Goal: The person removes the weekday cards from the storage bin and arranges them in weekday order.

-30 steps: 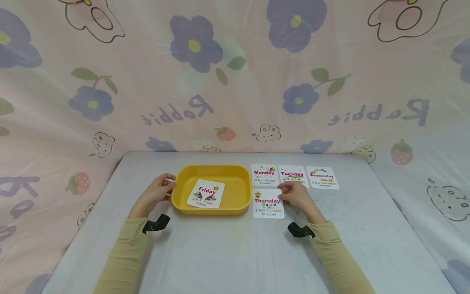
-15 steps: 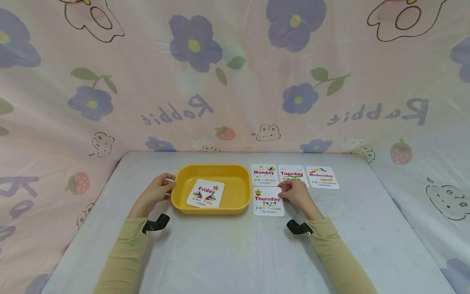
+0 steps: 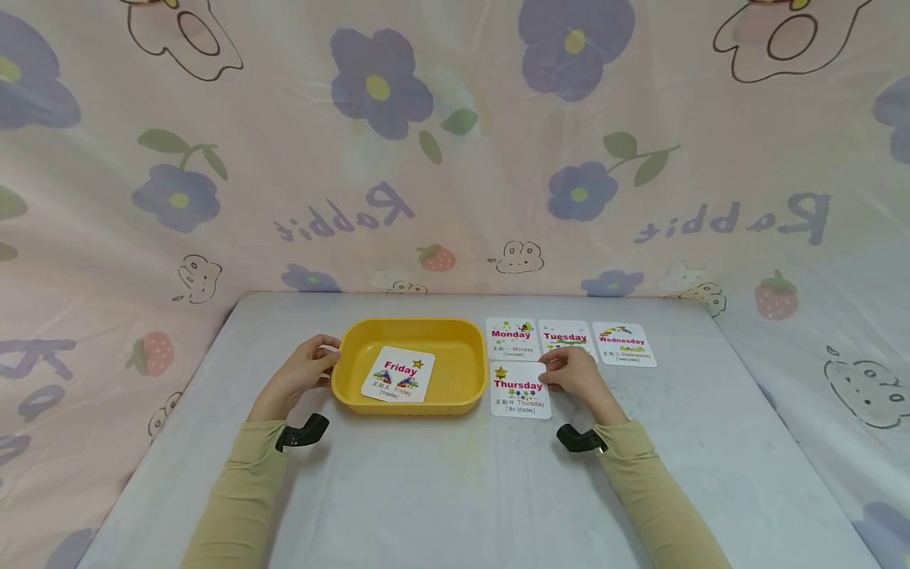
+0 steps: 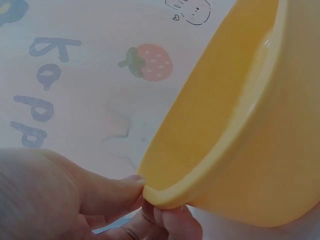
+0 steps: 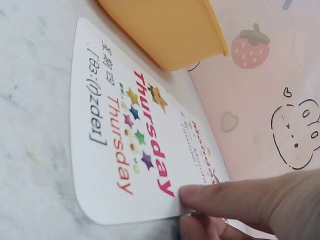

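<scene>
At its left end, the yellow tray point(image 3: 455, 407) is pinched by my left hand point(image 3: 302, 375), thumb on the rim and fingers beneath it in the left wrist view. Inside the tray lies the Friday card point(image 3: 400, 375), slightly tilted. My right hand point(image 3: 576, 379) pinches the right edge of the Thursday card point(image 3: 520, 401), its thumb point(image 5: 220, 195) on the printed face. This card sits just below the Monday card point(image 3: 510, 336), beside the tray's right end. The Tuesday card point(image 3: 565, 332) is partly hidden behind my right fingers.
To the right of Tuesday, the Wednesday card point(image 3: 624, 345) ends the upper row. All of this stands on a table with a pale cloth point(image 3: 441, 490). Behind and beside the table hangs a curtain point(image 3: 455, 190) printed with flowers and rabbits.
The Thursday card, in my right hand, has shifted slightly away from me, closer to the Monday card. My left hand and the tray have stayed where they were.
</scene>
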Motion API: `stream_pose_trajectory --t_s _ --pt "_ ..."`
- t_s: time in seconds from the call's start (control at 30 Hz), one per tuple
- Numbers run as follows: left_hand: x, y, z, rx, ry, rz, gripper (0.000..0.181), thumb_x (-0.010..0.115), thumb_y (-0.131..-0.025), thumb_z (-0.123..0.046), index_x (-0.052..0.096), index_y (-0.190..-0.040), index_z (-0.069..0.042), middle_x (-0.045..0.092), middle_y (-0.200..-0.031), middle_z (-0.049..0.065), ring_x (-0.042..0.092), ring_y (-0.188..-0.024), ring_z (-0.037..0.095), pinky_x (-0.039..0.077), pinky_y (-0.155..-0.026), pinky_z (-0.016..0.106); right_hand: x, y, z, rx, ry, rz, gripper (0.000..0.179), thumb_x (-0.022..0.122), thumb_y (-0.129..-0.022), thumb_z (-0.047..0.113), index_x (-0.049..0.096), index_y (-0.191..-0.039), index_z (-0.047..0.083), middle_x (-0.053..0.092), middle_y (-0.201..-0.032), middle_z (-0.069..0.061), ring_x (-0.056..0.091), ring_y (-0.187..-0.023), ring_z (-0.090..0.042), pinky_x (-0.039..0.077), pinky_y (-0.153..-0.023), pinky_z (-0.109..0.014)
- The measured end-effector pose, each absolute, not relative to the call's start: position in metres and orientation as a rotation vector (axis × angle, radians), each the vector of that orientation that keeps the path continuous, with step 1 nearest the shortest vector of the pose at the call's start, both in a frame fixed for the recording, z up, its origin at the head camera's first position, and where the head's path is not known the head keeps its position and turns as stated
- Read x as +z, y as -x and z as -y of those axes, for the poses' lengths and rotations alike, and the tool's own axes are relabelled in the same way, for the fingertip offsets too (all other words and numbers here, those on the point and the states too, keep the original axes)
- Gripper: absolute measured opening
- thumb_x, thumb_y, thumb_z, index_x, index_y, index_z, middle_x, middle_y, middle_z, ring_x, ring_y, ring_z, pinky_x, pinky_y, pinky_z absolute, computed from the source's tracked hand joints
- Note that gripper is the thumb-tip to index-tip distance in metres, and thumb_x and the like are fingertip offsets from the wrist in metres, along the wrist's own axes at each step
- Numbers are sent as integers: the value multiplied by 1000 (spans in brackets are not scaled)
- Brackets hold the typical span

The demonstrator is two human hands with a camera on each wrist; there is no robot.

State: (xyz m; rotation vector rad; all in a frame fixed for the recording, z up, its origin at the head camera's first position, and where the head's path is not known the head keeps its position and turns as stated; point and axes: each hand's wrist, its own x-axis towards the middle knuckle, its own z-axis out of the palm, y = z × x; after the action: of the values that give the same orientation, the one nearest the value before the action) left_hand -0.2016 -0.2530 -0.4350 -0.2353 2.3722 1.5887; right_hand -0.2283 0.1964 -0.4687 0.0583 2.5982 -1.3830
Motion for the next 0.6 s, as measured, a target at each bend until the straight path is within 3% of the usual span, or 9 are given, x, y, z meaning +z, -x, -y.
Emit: stream_pose_trajectory --t_s 0.33,0.6 --pt "-436 202 254 1589 236 -2371 30 45 -102 -12 41 -130 0 54 -104 19 57 -84 24 53 -70 30 -469 230 -195 -1389 -54 -2611 27 73 -76 -6 66 -102 -9 60 -78 -9 59 -63 -14 55 -59 -27" --pt "-436 202 253 1587 224 -2383 29 44 -102 -11 42 -129 0 54 -101 16 57 -83 23 53 -69 30 -456 236 -196 -1423 55 -2597 24 66 -86 5 65 -106 -8 65 -85 -13 62 -67 -17 52 -61 -26"
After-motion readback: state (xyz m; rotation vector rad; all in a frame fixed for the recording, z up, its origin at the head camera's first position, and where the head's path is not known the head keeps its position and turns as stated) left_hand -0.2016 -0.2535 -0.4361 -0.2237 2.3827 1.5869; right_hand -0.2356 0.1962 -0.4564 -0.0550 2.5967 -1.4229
